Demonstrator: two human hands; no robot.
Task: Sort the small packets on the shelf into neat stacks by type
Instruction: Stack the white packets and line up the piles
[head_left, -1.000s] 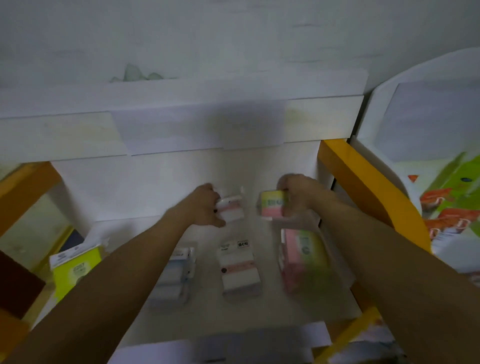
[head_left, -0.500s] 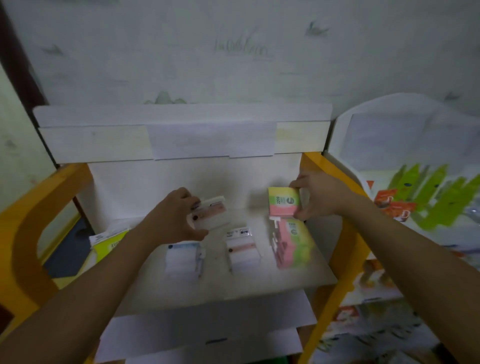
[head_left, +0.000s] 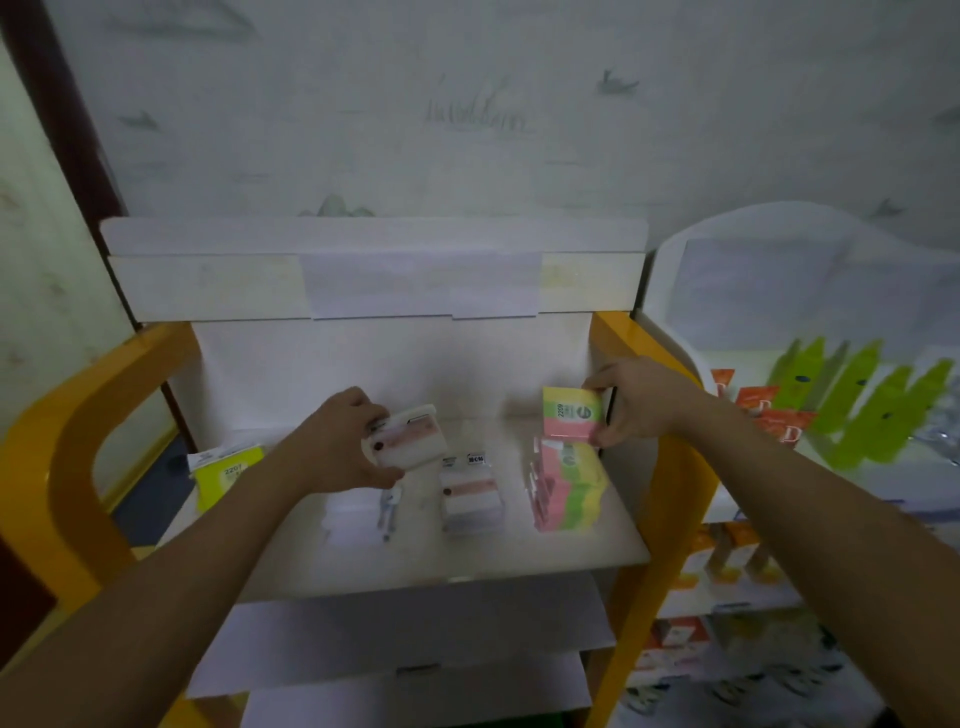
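Pale wallpaper (head_left: 467, 130) printed with faint birds and grasses backs a white shelf (head_left: 467, 561) framed by glossy orange side rails (head_left: 78, 415). A white cardboard header panel (head_left: 374, 270) runs across the top of the shelf, partly covered by taped paper sheets. Below the shelf, more white sheets hang over the lower tiers.

On the shelf board stand three low stacks of small flat plastic-wrapped packets. At the right is a pink, green and yellow stack (head_left: 569, 486). In the middle is a white stack with a pink band (head_left: 471, 499). At the left is a pale white stack (head_left: 363, 512), partly hidden behind the left forearm and too blurred to read. A yellow packet (head_left: 226, 475) with a white top lies apart at the far left edge, beside the orange rail.

The left hand (head_left: 332, 452) grips a white packet with a pink band (head_left: 408, 434), fingers curled round its near end, held tilted above the shelf between the left and middle stacks. The right hand (head_left: 636, 402) pinches a yellow, green and pink packet (head_left: 571, 415) by its right edge, holding it upright just above the back of the matching stack.

To the right stands a second white display rack (head_left: 691, 291) with a rounded top, holding orange sachets (head_left: 763, 410) and green fence-shaped cutouts (head_left: 872, 405); its lower tiers carry more orange boxes, blurred.
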